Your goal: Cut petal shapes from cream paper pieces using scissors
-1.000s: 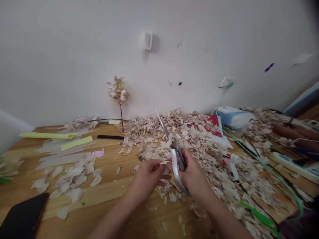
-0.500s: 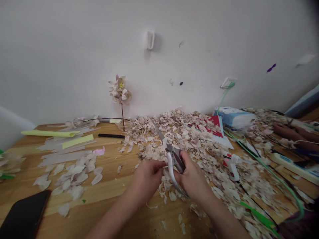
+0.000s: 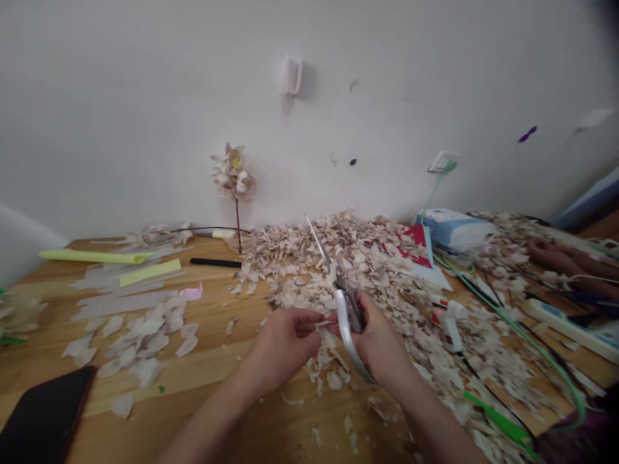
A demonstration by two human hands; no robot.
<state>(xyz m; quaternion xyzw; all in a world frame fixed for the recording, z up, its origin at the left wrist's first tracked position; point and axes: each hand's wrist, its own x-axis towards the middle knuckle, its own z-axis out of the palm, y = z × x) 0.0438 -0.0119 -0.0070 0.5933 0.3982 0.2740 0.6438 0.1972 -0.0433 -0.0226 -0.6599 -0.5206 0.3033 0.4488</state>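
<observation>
Here's the brown wooden table [image 3: 207, 386], carrying a broad heap of thin, papery, cream-beige petals [image 3: 348, 251] against the pale wall. Right of that heap sits a white-and-blue, plastic-wrapped rectangular pack [image 3: 452, 229]; its wrapping hides the contents.

Now to the middle: large silver-and-grey metal scissors [image 3: 342, 303], blades pointing up and away over the petals. The right hand [image 3: 382, 341] has its fingers wrapped firmly around the handles. They should feel stiff, solid and fairly weighty, with smooth metal that could slip a little; those curved handles are the place to hold, well behind the blades.

In comes the left hand [image 3: 285, 341], just beside them, fingers curled inward. Back by the wall, a cream-pink flower on a brown stem [image 3: 236, 187] stands with its foot in what looks like a clear shallow dish [image 3: 247, 242], though blur makes that uncertain.

And the smallest player, a thin cream petal piece [image 3: 325, 324], lies between the left fingertips and the scissor handles. Whether those fingertips pinch it, I can't tell. It should be feather-light, soft and easily torn: gently by the edge!
</observation>
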